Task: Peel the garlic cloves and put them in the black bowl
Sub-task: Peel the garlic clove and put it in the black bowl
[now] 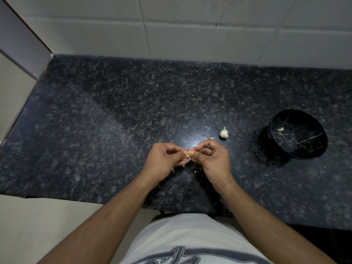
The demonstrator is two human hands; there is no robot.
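A small garlic clove is pinched between the fingertips of my left hand and my right hand, a little above the dark granite counter. Both hands have curled fingers meeting at the clove. Behind my right hand a pale garlic bulb stands on the counter, with a loose piece of garlic beside it. The black bowl with gold veins sits at the right and holds one peeled clove.
Bits of garlic skin lie on the counter under my hands. A white tiled wall runs along the back. The counter's left edge drops to a pale floor. The near edge is by my waist.
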